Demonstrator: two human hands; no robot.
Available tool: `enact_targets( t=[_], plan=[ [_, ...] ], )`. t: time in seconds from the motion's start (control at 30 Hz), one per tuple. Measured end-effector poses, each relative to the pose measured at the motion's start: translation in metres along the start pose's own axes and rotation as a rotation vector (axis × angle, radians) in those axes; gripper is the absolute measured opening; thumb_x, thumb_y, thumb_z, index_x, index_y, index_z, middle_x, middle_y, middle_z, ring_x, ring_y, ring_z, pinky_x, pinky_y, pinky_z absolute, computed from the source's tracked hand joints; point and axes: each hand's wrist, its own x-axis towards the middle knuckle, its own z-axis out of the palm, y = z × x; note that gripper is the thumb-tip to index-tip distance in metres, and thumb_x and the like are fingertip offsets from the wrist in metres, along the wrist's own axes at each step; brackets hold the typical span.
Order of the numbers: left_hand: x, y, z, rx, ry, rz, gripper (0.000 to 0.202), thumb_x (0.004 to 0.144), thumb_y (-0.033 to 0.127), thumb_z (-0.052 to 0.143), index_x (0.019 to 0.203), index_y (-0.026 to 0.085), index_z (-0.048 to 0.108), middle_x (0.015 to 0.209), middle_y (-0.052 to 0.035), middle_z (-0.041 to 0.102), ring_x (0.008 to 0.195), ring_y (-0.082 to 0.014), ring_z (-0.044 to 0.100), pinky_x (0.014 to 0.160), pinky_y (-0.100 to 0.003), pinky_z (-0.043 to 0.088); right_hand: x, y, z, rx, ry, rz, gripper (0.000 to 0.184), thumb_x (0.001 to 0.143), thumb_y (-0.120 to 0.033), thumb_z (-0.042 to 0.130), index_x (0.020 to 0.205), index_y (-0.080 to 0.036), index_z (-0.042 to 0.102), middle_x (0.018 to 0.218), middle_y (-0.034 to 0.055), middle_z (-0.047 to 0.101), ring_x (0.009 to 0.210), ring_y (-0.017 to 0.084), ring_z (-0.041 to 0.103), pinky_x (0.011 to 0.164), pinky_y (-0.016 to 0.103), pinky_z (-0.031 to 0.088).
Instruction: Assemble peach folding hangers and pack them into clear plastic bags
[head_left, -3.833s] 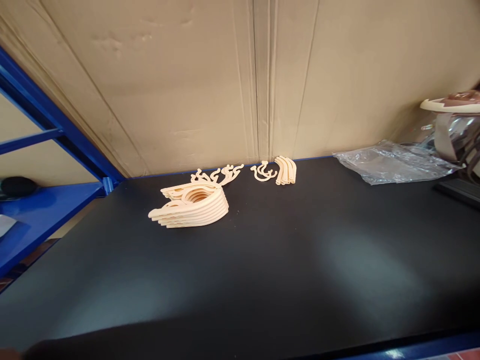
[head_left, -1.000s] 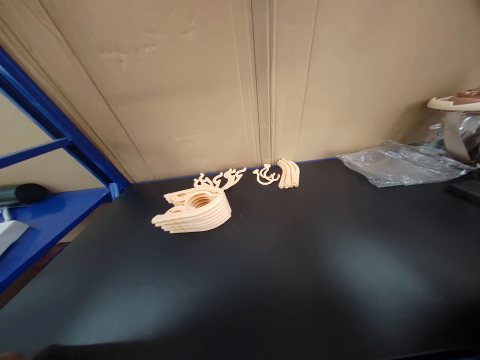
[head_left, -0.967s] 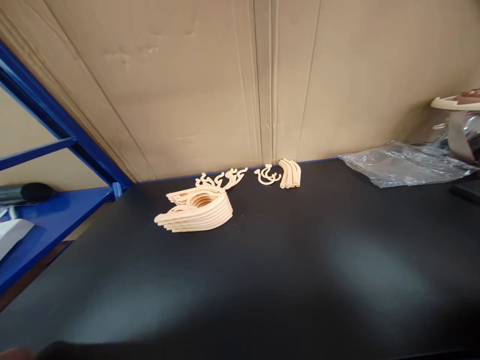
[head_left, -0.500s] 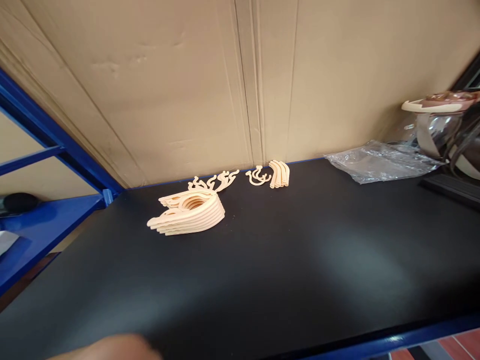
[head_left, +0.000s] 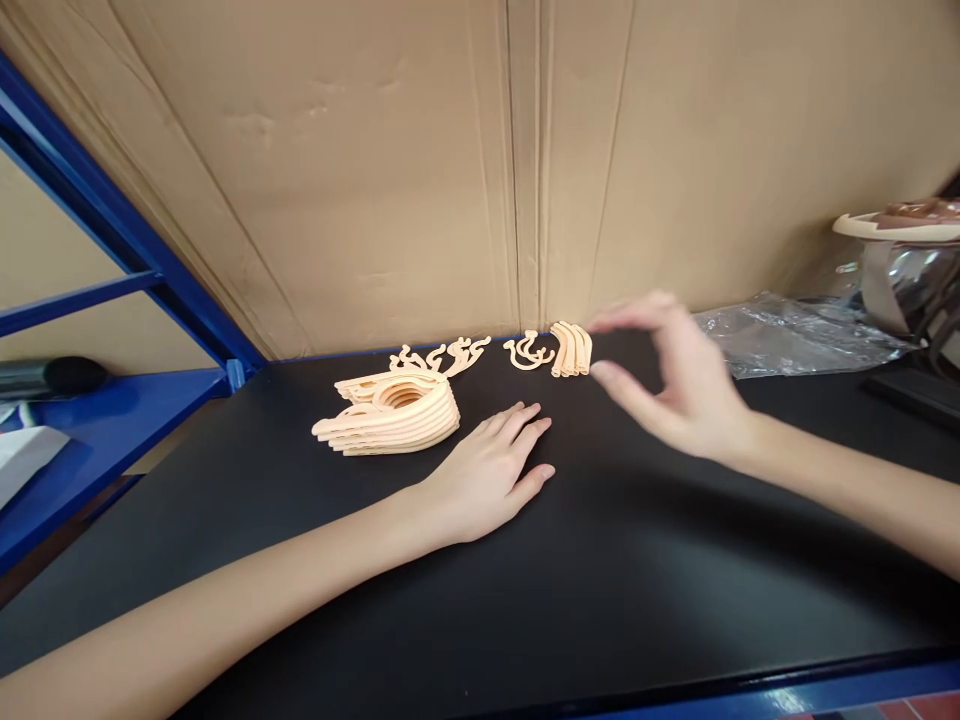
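The left hand (head_left: 484,475) lies palm down on the flat black tabletop (head_left: 600,600), its fingers a little spread and holding nothing. It is just beside the neat pile of flat cream plastic pieces with a round hole (head_left: 397,430). The right hand (head_left: 686,390) is up, with its thumb and fingers wide apart like a letter C, and there is nothing between them. It is just beside the short bent cream plastic tubes (head_left: 571,350) (I can't tell if it touches them). The tubes lie side by side near the tall brown cardboard wall (head_left: 375,200).

Next to the tubes are a few small curvy cream plastic hooks (head_left: 527,365). More little cream plastic hooks (head_left: 463,358) sit behind the pile, and it is hard to see if they join it.

It looks like the very start to me. The pile and the tubes are in their own spots, and no piece is in a hand yet. Behind the right hand lies a crinkly clear plastic bag (head_left: 795,340).
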Motion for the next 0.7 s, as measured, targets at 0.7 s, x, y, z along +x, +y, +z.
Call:
enact_targets(
  t=[0.7],
  plan=[
    [-0.007, 0.012, 0.0, 0.355, 0.296, 0.338, 0.025, 0.096, 0.017, 0.041, 0.103, 0.01, 0.064, 0.101, -0.01, 0.067, 0.087, -0.0224, 0.065, 0.075, -0.035, 0.054, -0.037, 0.018, 0.038, -0.047, -0.525, -0.051, 0.031, 0.099, -0.03, 0.038, 0.119, -0.016, 0.057, 0.124, 0.0121, 0.06, 0.113, 0.025, 0.059, 0.095, 0.043, 0.051]
  ],
)
